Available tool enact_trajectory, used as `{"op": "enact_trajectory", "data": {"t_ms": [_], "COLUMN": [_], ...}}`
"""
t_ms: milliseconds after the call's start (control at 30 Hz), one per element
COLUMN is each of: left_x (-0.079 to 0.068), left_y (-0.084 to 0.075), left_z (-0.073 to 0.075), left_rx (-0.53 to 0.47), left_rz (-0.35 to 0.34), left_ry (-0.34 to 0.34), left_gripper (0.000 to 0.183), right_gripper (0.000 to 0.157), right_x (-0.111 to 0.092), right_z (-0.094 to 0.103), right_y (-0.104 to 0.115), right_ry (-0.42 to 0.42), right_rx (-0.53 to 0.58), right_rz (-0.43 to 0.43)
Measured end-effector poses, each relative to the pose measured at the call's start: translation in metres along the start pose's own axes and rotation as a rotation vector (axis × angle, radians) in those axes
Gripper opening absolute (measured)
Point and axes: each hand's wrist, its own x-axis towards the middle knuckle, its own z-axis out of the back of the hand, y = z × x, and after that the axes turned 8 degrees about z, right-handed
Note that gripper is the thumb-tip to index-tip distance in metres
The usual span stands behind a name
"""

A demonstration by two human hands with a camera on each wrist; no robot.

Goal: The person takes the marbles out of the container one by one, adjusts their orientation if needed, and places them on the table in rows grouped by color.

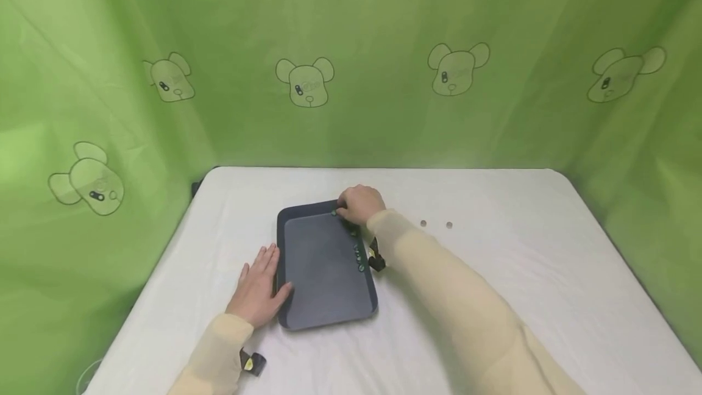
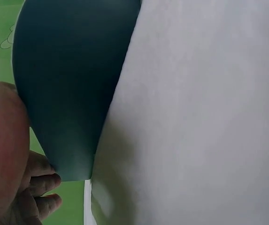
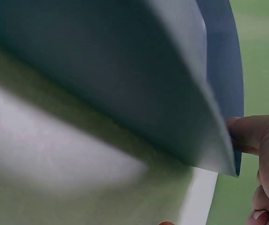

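Note:
A dark blue-grey rectangular tray [image 1: 326, 279] lies on the white-covered table. Several small round coin-like pieces [image 1: 359, 258], greenish in tone, sit inside along its right wall, and another small round piece [image 1: 333, 213] is by the far wall. My left hand [image 1: 258, 291] rests against the tray's left side, fingers extended and thumb over the rim. My right hand [image 1: 361, 203] is at the far right corner, its fingers bent down over the rim [image 3: 235, 154]. What those fingertips touch inside the tray is hidden.
Two small round coin-like pieces [image 1: 436, 224] lie on the white tablecloth [image 1: 521, 297] right of the tray. Green curtains [image 1: 378, 127] with printed bear heads surround the table. Something dark [image 1: 195, 188] shows at the table's far left corner.

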Motion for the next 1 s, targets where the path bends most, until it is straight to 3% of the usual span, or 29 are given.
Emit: {"op": "enact_trajectory", "data": {"t_ms": [467,1000], "left_x": [0.000,0.002], "left_y": [0.003,0.004], "left_z": [-0.001,-0.001], "left_rx": [-0.011,-0.002], "left_rz": [-0.017,-0.010], "left_ry": [-0.031,-0.018], "left_gripper": [0.078,0.078], "right_gripper": [0.026,0.025], "right_x": [0.011,0.024], "right_z": [0.005,0.005], "right_y": [0.003,0.017], "right_ry": [0.074,0.157], "right_rx": [-0.011,-0.030], "right_rz": [0.055,-0.001]}}
